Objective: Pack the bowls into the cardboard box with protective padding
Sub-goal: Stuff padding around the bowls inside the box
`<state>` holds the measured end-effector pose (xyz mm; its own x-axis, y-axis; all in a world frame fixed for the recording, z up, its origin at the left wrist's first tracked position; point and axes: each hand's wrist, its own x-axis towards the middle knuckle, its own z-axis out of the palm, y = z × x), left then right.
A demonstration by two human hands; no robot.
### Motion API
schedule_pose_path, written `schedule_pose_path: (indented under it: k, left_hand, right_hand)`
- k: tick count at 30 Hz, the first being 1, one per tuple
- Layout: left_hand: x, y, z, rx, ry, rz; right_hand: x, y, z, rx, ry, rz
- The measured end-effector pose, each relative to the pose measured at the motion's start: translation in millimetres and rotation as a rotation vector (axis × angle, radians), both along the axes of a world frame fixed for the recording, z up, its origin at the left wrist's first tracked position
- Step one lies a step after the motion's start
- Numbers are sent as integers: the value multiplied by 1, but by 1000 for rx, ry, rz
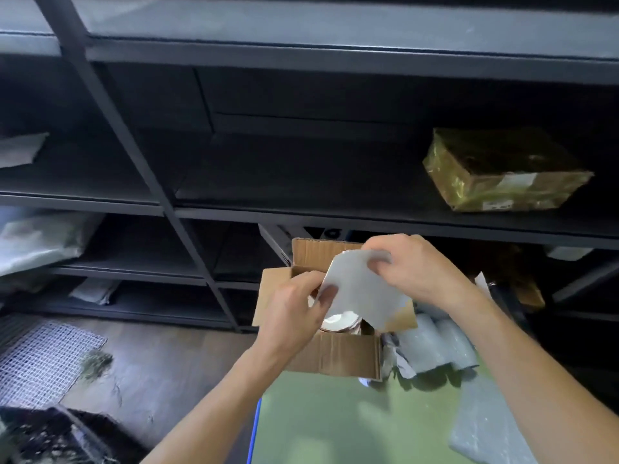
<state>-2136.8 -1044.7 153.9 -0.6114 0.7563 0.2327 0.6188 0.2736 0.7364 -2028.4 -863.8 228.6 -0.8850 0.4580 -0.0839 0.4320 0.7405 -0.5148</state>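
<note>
An open cardboard box [335,358] stands at the far edge of a green table [351,420]. Inside it I see the rim of a white bowl with a brown edge [338,321], partly hidden. Above the box's opening I hold a white sheet of padding [360,289] with both hands. My left hand [294,313] pinches the sheet's left edge. My right hand [412,266] grips its upper right corner. The sheet covers most of the box's inside.
Grey padded bags [438,346] lie to the right of the box, and another [485,426] lies on the table's right side. Dark metal shelving [187,209] stands behind, holding a taped brown parcel [502,169]. A wire mesh panel [43,360] lies on the floor at left.
</note>
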Motion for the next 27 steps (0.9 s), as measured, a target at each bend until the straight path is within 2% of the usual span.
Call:
schedule_pose_path:
  k: [8,13,17,21,25,27]
  left_hand:
    - [-32,-37,-17,-152,-144,86]
    - [-27,-41,-28,-141,-111,100]
    - [-26,-42,-29,-122,-62,162]
    - [-23,-37,-30,-153,-118,189]
    - [-18,-27,-40,-248,-177,245]
    - [-16,-23,-44,-328,-144,283]
  right_hand:
    - [-65,-37,-7,103,35,1]
    - [-82,-49,-20,113,52,67]
    - [-90,-48,-27,103,60,148]
    - [-100,-40,-35,41,21,195]
    - [-103,-31,-49,10,-21,216]
    - [-103,-25,-58,-8,-50,227]
